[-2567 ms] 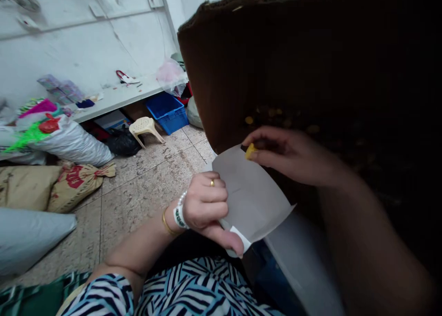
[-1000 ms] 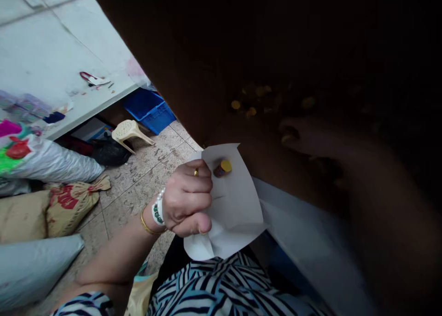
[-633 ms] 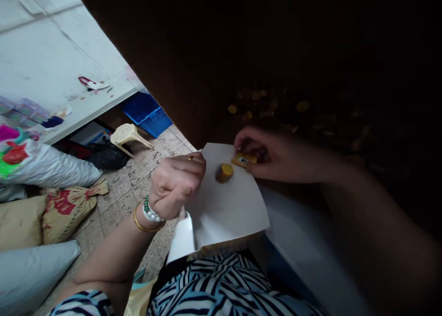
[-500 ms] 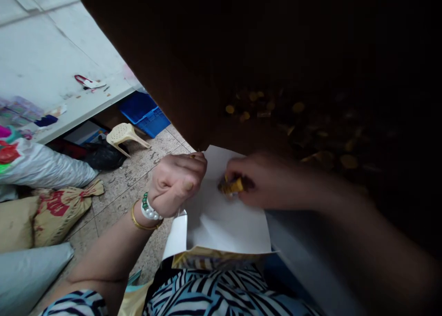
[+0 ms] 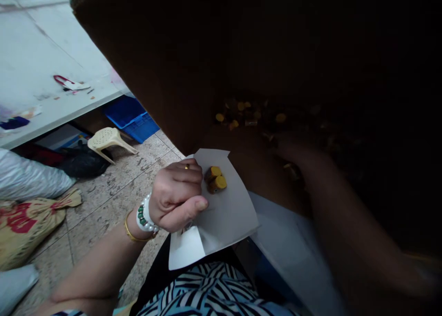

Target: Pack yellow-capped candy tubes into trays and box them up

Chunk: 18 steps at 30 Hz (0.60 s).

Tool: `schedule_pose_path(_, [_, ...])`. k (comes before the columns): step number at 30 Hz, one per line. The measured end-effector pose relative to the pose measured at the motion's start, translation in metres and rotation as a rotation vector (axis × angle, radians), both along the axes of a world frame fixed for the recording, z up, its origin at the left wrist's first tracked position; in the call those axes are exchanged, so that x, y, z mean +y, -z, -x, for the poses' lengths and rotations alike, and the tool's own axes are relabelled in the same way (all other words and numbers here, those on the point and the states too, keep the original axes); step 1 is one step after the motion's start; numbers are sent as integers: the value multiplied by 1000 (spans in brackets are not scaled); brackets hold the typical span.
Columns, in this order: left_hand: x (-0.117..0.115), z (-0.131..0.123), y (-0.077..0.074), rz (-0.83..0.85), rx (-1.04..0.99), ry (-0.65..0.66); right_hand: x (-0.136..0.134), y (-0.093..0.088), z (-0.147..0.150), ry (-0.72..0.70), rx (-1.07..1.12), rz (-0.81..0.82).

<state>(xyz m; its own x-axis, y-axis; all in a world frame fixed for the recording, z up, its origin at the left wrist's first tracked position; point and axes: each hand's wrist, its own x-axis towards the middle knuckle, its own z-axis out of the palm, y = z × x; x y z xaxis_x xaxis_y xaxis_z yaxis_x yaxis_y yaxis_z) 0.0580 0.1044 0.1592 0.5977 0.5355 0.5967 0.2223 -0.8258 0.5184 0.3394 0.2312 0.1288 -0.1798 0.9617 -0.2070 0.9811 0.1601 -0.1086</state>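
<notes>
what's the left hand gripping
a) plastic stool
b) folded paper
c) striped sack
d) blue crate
b. The left hand is closed on the edge of the folded paper, which has two yellow-topped pieces sitting on it.

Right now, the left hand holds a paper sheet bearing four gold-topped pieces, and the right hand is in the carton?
The head view shows two gold-topped pieces, not four, on the paper sheet; the left hand holds it, the right hand is in the carton.
</notes>
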Motion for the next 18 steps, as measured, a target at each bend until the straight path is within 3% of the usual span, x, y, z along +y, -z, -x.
schedule_pose_path(3, [-4, 4, 4, 4, -22, -44, 4, 9, 4, 48, -67, -21])
schedule_pose_path(7, [-13, 8, 4, -19, -27, -77, -14, -19, 9, 11, -68, -100])
schedule_pose_path(10, [-18, 10, 4, -56, -15, -95, -50, -44, 25, -213, 227, -115])
schedule_pose_path(12, [-19, 10, 4, -70, -6, -103, -77, -52, 42, -501, 476, -34])
schedule_pose_path(14, [-19, 9, 6, -79, -6, -101, -96, -52, 62, -744, 556, 80])
schedule_pose_path(16, [-19, 9, 7, -82, -7, -96, -103, -46, 76, -818, 505, 146])
schedule_pose_path(18, [-18, 8, 9, -83, -1, -99, -100, -40, 82, -769, 474, 177])
